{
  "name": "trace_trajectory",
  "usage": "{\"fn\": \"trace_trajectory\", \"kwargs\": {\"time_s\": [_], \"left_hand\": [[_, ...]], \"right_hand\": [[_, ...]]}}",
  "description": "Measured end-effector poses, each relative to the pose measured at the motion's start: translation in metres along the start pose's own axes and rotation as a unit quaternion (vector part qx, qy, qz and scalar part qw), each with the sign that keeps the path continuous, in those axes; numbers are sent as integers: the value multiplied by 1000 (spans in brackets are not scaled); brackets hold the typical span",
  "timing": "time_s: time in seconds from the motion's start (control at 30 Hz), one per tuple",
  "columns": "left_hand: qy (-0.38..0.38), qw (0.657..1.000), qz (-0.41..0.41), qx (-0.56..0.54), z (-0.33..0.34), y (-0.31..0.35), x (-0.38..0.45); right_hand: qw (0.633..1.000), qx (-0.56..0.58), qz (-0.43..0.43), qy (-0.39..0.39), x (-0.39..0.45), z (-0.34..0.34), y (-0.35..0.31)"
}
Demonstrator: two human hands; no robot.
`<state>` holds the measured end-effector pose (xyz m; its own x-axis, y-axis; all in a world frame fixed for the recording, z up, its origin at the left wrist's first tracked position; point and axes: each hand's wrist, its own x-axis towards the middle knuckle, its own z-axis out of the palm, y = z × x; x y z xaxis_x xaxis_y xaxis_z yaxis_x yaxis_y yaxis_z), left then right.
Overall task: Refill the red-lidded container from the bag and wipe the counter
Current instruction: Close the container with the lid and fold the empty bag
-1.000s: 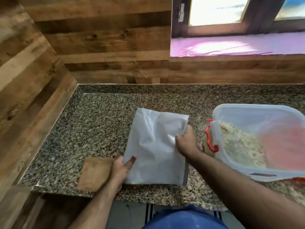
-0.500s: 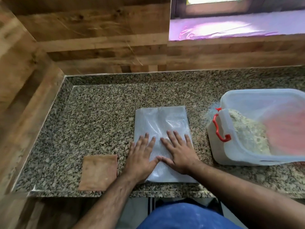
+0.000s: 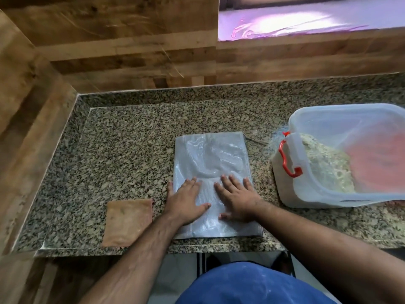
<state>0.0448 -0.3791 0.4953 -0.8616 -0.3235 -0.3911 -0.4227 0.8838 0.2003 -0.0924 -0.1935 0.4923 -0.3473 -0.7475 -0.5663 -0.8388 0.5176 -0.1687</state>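
Note:
An empty grey plastic bag (image 3: 211, 156) lies flat on the speckled granite counter (image 3: 122, 154). My left hand (image 3: 186, 200) and my right hand (image 3: 237, 199) press down on its near half, side by side, fingers straight. To the right stands a clear plastic container (image 3: 341, 154) with red clasps (image 3: 287, 159), holding pale grain; a red shape shows through its far wall. A folded brown cloth (image 3: 128, 222) rests on the counter left of my left hand.
Wooden walls close the counter at the back and left. A pink-lit window sill (image 3: 306, 20) runs above the back right. The counter's front edge lies just below the bag and cloth.
One second ago both hands gripped the raised bag by its edges. They laid it flat and now press on it with open palms. The view tilted down slightly.

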Motion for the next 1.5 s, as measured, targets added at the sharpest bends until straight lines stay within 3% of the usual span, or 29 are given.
{"fn": "trace_trajectory", "kwargs": {"time_s": [0.1,0.23,0.37,0.47,0.57,0.67,0.77,0.87,0.93,1.03,1.13,1.3,1.4,1.5], "left_hand": [[114,983,-29,-143,-31,25,-2],[269,916,33,-296,-79,82,-7],[372,832,124,-392,-123,168,-11],[390,802,192,-409,-142,237,-12],[376,819,256,-349,-142,303,-15],[261,890,294,-230,-127,355,-16],[136,957,252,-40,-107,386,-13],[159,961,203,99,-94,397,-8],[171,961,187,109,-91,398,-9],[157,967,169,110,-92,398,-9],[130,975,149,104,-94,402,-11],[110,982,128,84,-98,403,-12],[109,983,119,83,-98,404,-12],[115,984,109,77,-97,404,-12]], "right_hand": [[997,30,51,58,-31,-21,-2],[979,62,23,195,-111,-49,4],[916,123,-18,382,-208,-94,28],[849,176,-8,499,-262,-121,72],[808,212,58,546,-289,-128,142],[791,226,151,549,-296,-105,227],[770,241,217,549,-292,-59,306],[765,311,274,493,-276,-6,350],[799,336,276,414,-263,25,362],[901,225,227,294,-246,69,370],[930,132,219,265,-237,96,375],[870,132,216,422,-240,81,383],[799,182,204,536,-249,36,379],[701,249,211,634,-255,-22,372]]}}
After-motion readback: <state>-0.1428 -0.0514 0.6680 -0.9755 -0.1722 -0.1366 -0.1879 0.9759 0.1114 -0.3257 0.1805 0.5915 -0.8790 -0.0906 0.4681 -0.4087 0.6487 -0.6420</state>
